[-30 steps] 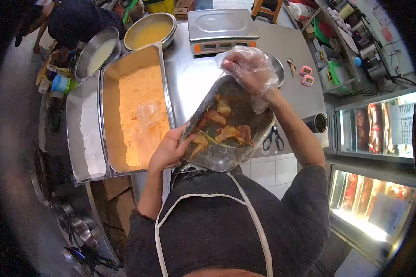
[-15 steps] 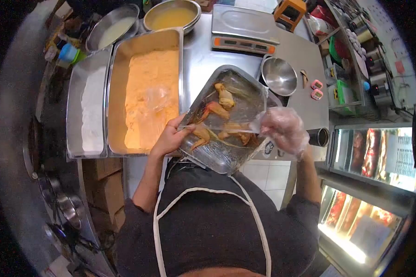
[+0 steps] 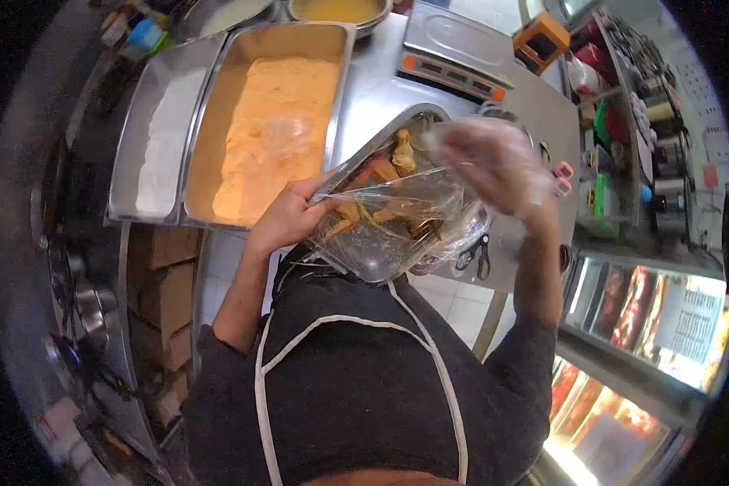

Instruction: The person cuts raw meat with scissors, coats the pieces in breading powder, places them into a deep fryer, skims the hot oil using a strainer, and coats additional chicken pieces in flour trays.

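My left hand (image 3: 287, 215) is closed on the left rim of a metal tray (image 3: 371, 144), with the thumb over the edge. Inside the tray lie several marinated chicken pieces, among them a drumstick (image 3: 403, 154) and a wing (image 3: 347, 220). Clear plastic wrap (image 3: 417, 190) stretches wrinkled over the tray's lower and middle part and bunches at its right side. My right hand (image 3: 494, 166), in a clear plastic glove, hovers over the tray's upper right. Motion smears its fingers, so I cannot tell whether they grip the wrap.
On the left stand a deep pan of orange breading (image 3: 259, 134) and a pan of white powder (image 3: 170, 134). A bowl of yellow liquid (image 3: 338, 10) and a scale (image 3: 458, 49) are behind. Black scissors (image 3: 479, 257) lie right of the tray; pink timers (image 3: 562, 178) sit farther right.
My right hand has moved up along the tray's right side. More wrap now shows across the tray's lower part. The view has shifted, and the scissors show more fully.
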{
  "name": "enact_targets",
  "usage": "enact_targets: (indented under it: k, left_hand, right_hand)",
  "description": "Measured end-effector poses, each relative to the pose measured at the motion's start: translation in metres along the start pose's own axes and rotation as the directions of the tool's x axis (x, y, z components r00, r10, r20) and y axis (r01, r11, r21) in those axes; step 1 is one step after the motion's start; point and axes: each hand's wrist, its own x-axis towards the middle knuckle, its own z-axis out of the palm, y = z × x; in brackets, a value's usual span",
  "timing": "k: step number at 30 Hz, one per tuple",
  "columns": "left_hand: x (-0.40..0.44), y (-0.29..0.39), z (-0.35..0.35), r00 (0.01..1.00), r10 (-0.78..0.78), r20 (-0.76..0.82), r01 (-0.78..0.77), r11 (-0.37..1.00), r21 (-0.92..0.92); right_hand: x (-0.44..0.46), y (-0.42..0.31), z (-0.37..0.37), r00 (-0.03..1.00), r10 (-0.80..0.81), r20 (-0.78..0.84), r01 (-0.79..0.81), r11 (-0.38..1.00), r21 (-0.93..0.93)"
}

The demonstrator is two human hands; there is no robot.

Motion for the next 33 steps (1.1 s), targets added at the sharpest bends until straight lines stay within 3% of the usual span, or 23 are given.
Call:
enact_targets:
  k: [2,4,6,8,9,12,14,16,17,18,19,20,22,24,26,28,30,31,32,33]
  left_hand:
    - [-0.014,0.000,0.001,0.996,-0.062,-0.064,0.060,0.997,-0.041]
    - [-0.033,-0.020,0.003,0.971,-0.071,-0.228,0.051,0.994,-0.096]
    - [-0.061,-0.024,0.000,0.918,-0.180,-0.353,0.124,0.977,-0.175]
    - [-0.087,-0.028,-0.003,0.897,-0.151,-0.415,0.117,0.987,-0.105]
    - [-0.099,-0.031,-0.002,0.863,-0.211,-0.460,0.156,0.976,-0.155]
    - [-0.118,-0.023,-0.009,0.801,-0.347,-0.487,0.280,0.937,-0.208]
    - [-0.129,-0.033,-0.013,0.782,-0.308,-0.541,0.246,0.951,-0.185]
    - [-0.143,-0.042,-0.027,0.766,-0.265,-0.586,0.209,0.964,-0.163]
    - [-0.149,-0.049,-0.035,0.756,-0.269,-0.597,0.217,0.963,-0.158]
    - [-0.155,-0.056,-0.047,0.742,-0.269,-0.614,0.223,0.963,-0.153]
    - [-0.163,-0.065,-0.061,0.741,-0.254,-0.622,0.202,0.967,-0.155]
    - [-0.172,-0.072,-0.076,0.733,-0.256,-0.630,0.193,0.967,-0.168]
    - [-0.192,-0.085,-0.112,0.715,-0.402,-0.572,0.202,0.902,-0.382]
    - [-0.216,-0.101,-0.143,0.738,-0.393,-0.549,0.145,0.887,-0.439]
    - [-0.244,-0.126,-0.181,0.682,-0.383,-0.624,0.042,0.871,-0.489]
    - [-0.275,-0.154,-0.215,0.637,-0.359,-0.682,0.015,0.891,-0.455]
    - [-0.308,-0.146,-0.254,0.496,-0.527,-0.690,0.086,0.821,-0.565]
    - [-0.323,-0.148,-0.268,0.499,-0.530,-0.686,0.089,0.818,-0.568]
    - [-0.338,-0.150,-0.280,0.419,-0.510,-0.751,0.079,0.845,-0.529]
    - [-0.351,-0.154,-0.294,0.342,-0.480,-0.808,0.070,0.870,-0.487]
  right_hand:
    - [0.028,-0.004,0.045,0.966,-0.092,0.240,0.111,0.992,-0.064]
    - [0.052,-0.030,0.094,0.973,-0.002,0.232,0.039,0.987,-0.155]
    - [0.063,-0.042,0.134,0.974,-0.162,0.160,0.180,0.978,-0.103]
    - [0.083,-0.062,0.157,0.958,-0.282,0.057,0.280,0.959,0.039]
    - [0.090,-0.066,0.166,0.972,-0.188,0.141,0.164,0.972,0.170]
    - [0.100,-0.100,0.180,0.934,-0.225,0.279,0.205,0.974,0.098]
    - [0.105,-0.114,0.194,0.927,-0.261,0.270,0.254,0.965,0.061]
    - [0.120,-0.134,0.202,0.878,-0.125,0.463,0.152,0.988,-0.022]
    - [0.124,-0.134,0.208,0.921,-0.241,0.306,0.266,0.963,-0.042]
    - [0.140,-0.127,0.218,0.919,-0.245,0.309,0.275,0.960,-0.056]
    - [0.163,-0.119,0.230,0.949,-0.230,0.215,0.168,0.948,0.270]
    - [0.181,-0.119,0.239,0.974,-0.177,0.138,0.067,0.816,0.574]
    - [0.211,-0.181,0.204,0.995,-0.081,0.050,-0.006,0.479,0.878]
    - [0.254,-0.194,0.201,0.996,0.092,0.002,-0.048,0.496,0.867]
    - [0.297,-0.215,0.215,0.995,0.103,-0.019,-0.017,0.334,0.942]
    - [0.327,-0.242,0.243,0.983,0.066,-0.169,0.110,0.521,0.846]
    - [0.360,-0.242,0.287,0.991,0.132,0.025,-0.056,0.239,0.969]
    - [0.371,-0.238,0.310,0.992,0.114,0.062,-0.086,0.220,0.972]
    - [0.382,-0.236,0.329,0.991,0.097,0.091,-0.109,0.199,0.974]
    - [0.391,-0.245,0.346,0.976,0.185,0.113,-0.140,0.143,0.980]
